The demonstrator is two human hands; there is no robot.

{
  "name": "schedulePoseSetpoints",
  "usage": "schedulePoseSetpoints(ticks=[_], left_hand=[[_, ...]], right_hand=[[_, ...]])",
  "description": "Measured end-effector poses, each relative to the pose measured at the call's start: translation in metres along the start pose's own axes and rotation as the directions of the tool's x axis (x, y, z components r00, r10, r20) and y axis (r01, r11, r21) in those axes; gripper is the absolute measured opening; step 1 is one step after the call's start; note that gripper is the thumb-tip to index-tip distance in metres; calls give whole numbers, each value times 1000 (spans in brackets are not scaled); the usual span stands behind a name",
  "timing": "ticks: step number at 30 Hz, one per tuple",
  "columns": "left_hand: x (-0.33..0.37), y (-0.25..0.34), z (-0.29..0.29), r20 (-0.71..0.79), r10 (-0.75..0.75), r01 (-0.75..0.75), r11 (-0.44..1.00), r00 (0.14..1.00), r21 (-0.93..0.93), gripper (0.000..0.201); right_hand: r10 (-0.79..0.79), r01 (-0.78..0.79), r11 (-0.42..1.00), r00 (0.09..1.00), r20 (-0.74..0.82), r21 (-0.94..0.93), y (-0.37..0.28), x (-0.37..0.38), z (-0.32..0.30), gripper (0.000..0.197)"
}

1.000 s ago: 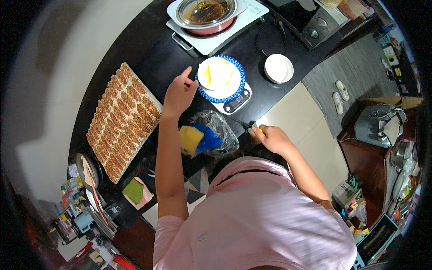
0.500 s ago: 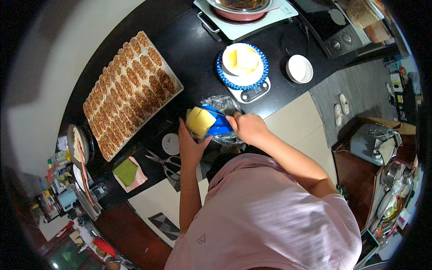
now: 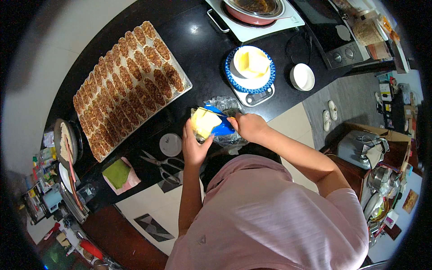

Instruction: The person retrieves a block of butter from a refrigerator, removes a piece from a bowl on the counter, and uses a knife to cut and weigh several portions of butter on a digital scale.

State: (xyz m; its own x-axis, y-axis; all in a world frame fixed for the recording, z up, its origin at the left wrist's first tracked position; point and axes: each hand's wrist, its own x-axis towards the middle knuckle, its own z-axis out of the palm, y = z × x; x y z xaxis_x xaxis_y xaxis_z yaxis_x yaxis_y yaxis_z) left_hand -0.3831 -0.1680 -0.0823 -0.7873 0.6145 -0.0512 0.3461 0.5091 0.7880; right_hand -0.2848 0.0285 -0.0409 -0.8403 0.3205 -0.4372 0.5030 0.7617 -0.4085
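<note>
A yellow block of butter (image 3: 205, 122) lies in its opened blue wrapper (image 3: 222, 127), on crumpled clear plastic (image 3: 234, 106) at the counter's near edge. My left hand (image 3: 195, 145) grips the block from its near left side, thumb and fingers around it. In my right hand (image 3: 253, 129) is the handle of a thin knife (image 3: 215, 112), whose blade lies across the far part of the butter. Beyond, a white bowl (image 3: 235, 70) with pieces of butter stands on a blue-rimmed plate (image 3: 228, 77), which rests on a kitchen scale (image 3: 257, 98).
A tray (image 3: 184, 85) of brown-topped oval pieces fills the left. Scissors (image 3: 164, 164), a round white lid (image 3: 171, 145) and a green-and-pink cloth (image 3: 118, 174) lie nearer me. An empty white bowl (image 3: 302, 77) stands right, a covered red pot (image 3: 252, 15) on a cooktop (image 3: 290, 18) behind.
The view has shifted slightly. The knife blade now shows across the top of the butter, and the block looks more tilted. Both hands keep their holds.
</note>
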Motion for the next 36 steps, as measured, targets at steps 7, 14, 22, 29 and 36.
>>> schedulePoseSetpoints(ticks=[7, 14, 22, 29, 36], left_hand=[[-1, 1, -4, 25, -9, 10, 999, 1000, -32, 88], [1, 7, -8, 42, -2, 5, 998, 999, -63, 86], [0, -4, -2, 16, 20, -19, 999, 1000, -40, 88], [-2, -2, -2, 20, -20, 20, 1000, 1000, -15, 90], [-2, -2, -6, 73, -27, 29, 999, 997, -34, 93]], right_hand=[[69, -69, 997, 997, 23, 27, -4, 2, 11, 54], [63, -63, 998, 998, 3, -24, -7, 5, 13, 55], [78, -78, 995, 997, 5, -68, -7, 12, 19, 54], [60, -60, 998, 998, -1, -5, -2, 13, 27, 53], [27, -35, 993, 997, 72, 115, 10, 20, 36, 54]])
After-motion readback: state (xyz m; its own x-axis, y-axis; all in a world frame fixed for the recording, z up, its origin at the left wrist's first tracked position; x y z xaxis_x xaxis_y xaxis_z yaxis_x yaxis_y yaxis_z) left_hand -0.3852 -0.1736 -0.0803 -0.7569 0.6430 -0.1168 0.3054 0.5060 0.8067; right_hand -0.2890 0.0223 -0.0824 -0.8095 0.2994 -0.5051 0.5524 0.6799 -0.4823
